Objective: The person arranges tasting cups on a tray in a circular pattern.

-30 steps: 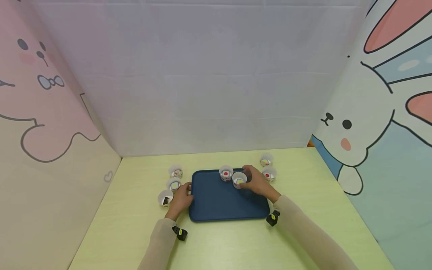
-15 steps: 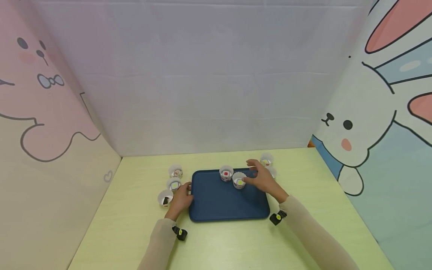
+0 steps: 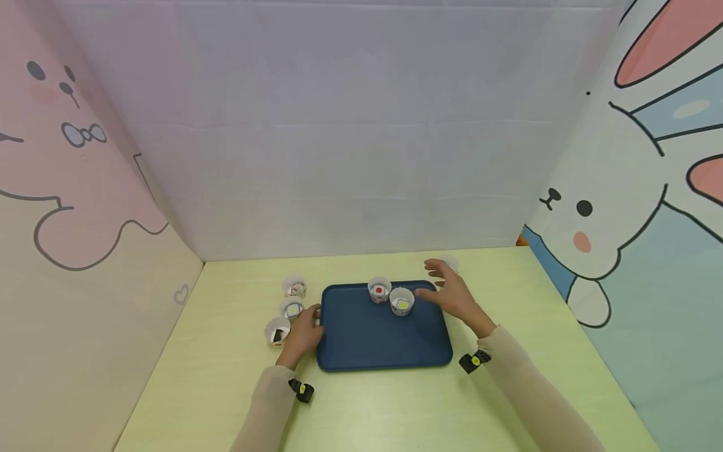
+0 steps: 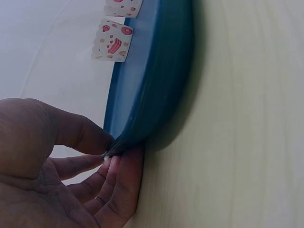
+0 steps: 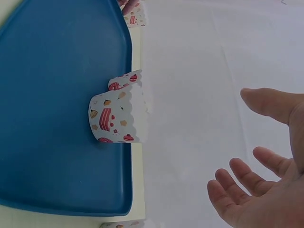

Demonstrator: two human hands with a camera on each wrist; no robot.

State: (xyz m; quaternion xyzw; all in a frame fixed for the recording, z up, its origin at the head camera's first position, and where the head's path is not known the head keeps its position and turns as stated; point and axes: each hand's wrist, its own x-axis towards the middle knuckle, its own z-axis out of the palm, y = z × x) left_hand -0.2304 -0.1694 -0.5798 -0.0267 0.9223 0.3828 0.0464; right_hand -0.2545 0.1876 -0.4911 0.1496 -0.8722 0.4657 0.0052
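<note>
Left hand [image 3: 303, 336]: thumb and fingers pinch the left rim of the blue tray [image 3: 384, 342], thumb over the edge, fingers at its outer side, as the left wrist view shows. Unchanged over the last second.

Right hand [image 3: 456, 300]: grip wide, thumb well apart from the fingers, holding nothing; poised over the tray's far right corner. Change noted: a second ago its fingers were on the yellow-piece cup [image 3: 401, 309]; they have since drawn off to the right, and the thumb tip is now clear of the wall. Judged by this, the cup has been released and its placing is done, leaving this hand free.

Yellow-piece cup: paper, scalloped rim, printed with sweets; upright on the tray, far side, right of the middle. Position on the tray the same with the hand gone.

Red-piece cup [image 3: 379, 297]: same pattern; upright on the tray, just left of the former.

Left group, three cups on the table [image 3: 361, 411], off the tray's left edge: far cup [image 3: 294, 285]; middle cup [image 3: 291, 307], with a yellow-green piece; near cup [image 3: 277, 331], with a dark piece.

Right side: one pale cup [image 3: 452, 262] beyond the right hand, mostly covered by it; whether another is hidden there cannot be told from the head view.

Surround: white backdrop [image 3: 339, 157]; rabbit-printed panel [image 3: 610, 251], right.
</note>
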